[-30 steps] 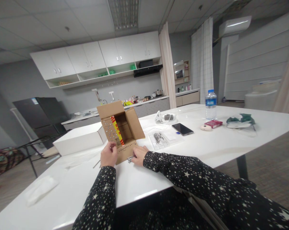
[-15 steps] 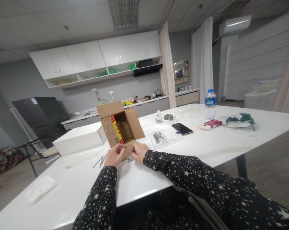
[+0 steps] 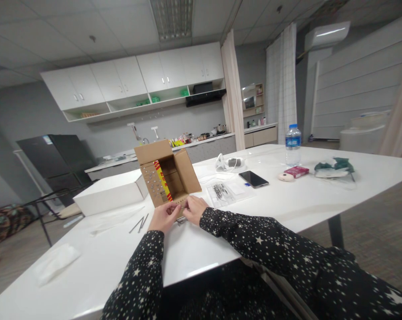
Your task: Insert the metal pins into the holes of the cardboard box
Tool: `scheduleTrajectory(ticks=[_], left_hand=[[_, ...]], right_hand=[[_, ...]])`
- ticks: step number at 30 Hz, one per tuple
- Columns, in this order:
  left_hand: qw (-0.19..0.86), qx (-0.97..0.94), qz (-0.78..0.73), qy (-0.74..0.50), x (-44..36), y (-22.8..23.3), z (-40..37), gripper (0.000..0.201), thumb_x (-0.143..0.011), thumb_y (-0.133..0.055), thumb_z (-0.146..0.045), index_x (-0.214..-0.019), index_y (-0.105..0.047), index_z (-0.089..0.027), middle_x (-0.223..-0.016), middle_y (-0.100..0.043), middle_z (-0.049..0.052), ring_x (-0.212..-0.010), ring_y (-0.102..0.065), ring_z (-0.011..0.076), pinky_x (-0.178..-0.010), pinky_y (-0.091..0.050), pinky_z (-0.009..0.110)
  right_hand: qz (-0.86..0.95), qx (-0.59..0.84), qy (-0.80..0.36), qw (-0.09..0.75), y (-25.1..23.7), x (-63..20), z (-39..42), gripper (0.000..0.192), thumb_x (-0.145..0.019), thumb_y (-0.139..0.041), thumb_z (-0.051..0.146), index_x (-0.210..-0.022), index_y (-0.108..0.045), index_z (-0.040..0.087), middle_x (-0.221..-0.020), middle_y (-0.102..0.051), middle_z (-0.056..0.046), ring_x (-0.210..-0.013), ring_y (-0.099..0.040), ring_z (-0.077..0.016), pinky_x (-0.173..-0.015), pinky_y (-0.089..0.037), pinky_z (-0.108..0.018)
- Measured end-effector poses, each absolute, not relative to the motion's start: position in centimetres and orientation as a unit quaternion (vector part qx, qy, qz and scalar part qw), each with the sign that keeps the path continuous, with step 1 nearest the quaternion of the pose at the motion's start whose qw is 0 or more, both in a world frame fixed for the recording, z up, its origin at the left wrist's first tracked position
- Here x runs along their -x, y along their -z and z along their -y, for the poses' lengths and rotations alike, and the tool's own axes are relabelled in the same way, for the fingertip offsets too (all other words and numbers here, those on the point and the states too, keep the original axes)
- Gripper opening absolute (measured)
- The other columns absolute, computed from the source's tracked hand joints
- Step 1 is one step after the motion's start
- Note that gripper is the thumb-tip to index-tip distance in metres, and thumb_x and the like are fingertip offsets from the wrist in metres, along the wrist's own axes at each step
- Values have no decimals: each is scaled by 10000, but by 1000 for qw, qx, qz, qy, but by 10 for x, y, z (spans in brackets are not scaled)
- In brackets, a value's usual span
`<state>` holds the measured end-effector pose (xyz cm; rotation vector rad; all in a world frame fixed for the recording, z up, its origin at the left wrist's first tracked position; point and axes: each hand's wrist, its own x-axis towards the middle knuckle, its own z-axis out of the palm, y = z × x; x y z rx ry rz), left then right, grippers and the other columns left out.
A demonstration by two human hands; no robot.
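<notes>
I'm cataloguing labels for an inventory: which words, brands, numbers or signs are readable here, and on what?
None reads clearly.
Red marks on the yellow strip of the cardboard box: blurred.
Blue label on the bottle: blurred.
Pink packet: too small.
Sticker on the refrigerator: too small.

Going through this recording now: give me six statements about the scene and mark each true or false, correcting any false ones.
1. The cardboard box stands open on the table. True.
2. The hands are spread wide apart. False: the left hand and right hand are close together in front of the cardboard box.
3. The bottle lies on its side. False: the bottle stands upright.
4. Thin dark rods lie to the left of the left hand. True.
5. The white box is inside the cardboard box. False: the white box is left of it.
6. The dark phone lies flat. True.
</notes>
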<state>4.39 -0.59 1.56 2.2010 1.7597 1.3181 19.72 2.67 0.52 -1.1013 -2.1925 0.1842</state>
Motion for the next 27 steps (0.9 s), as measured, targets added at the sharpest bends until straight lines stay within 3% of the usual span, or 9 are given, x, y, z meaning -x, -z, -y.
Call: scheduleTrajectory(ticks=[9, 15, 23, 27], left_hand=[[25, -651, -573, -498, -43, -16, 3, 316, -725, -544, -479, -748, -614, -172, -633, -640, 9, -554, -542, 116, -551, -442, 233], [-25, -599, -598, -532, -37, -23, 5, 285, -741, -529, -453, -780, -610, -182, -691, -661, 22, -651, -599, 141, -617, -474, 245], [-67, -537, -650, -534, -25, -26, 4, 316, -752, -518, -452, -856, -641, -180, -801, -688, 44, -658, -596, 146, -652, -477, 268], [-75, -528, -667, -520, -22, -25, 3, 305, -748, -514, -446, -853, -640, -189, -820, -698, 43, -643, -599, 151, -658, -475, 281]], right_hand=[[846, 406, -78, 336, -3, -199, -27, 98, -766, -480, 242, -849, -480, 190, -868, -598, -43, -796, -553, -178, -710, -369, -309], [861, 400, -88, 302, 0, -199, -28, 99, -764, -474, 271, -816, -499, 191, -843, -615, -48, -769, -565, -177, -648, -374, -295], [864, 439, -93, 229, -1, -200, -24, 183, -780, -503, 354, -862, -582, 212, -823, -655, -49, -727, -595, -187, -564, -360, -276], [876, 422, -95, 214, 1, -201, -23, 250, -790, -503, 426, -796, -636, 214, -765, -664, -49, -697, -609, -189, -538, -371, -266]])
